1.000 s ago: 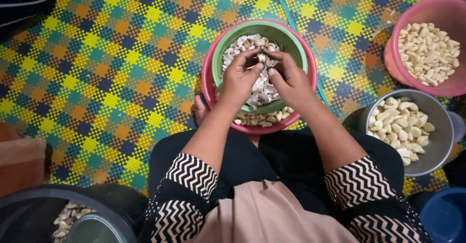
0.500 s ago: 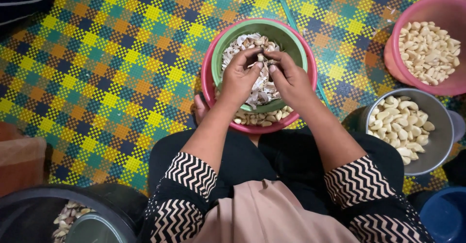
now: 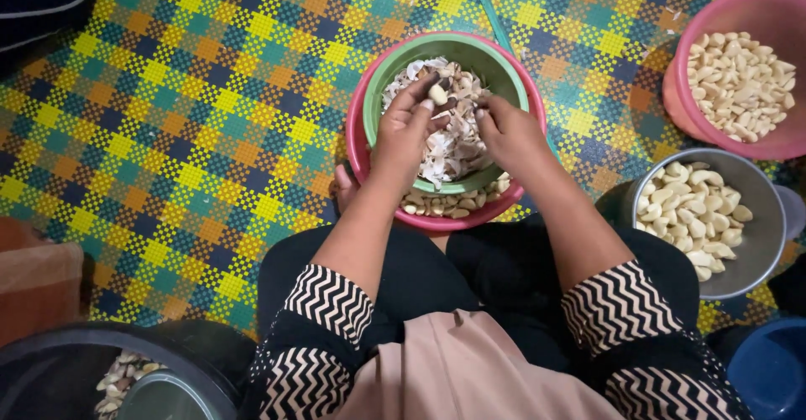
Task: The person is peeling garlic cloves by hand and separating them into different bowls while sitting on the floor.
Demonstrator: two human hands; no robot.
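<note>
Pinching a pale garlic clove (image 3: pixel 437 93) between the thumb and fingers of my left hand (image 3: pixel 407 130), I hold it over the green bowl (image 3: pixel 495 59), so loose skins drop onto the heap of papery peels (image 3: pixel 449 147) inside. My right hand (image 3: pixel 504 130) rests just beside it, fingers curled into the peels; whether they grip anything I cannot tell. The green bowl sits inside a pink basin (image 3: pixel 470 219), where cloves (image 3: pixel 437 206) lie in the gap between them. Off to my right, a grey metal bowl (image 3: pixel 760 256) and a pink tub (image 3: pixel 760 139) hold peeled cloves, near enough to reach. Everything rests on the checked woven mat (image 3: pixel 185 126) spread over the floor.
</note>
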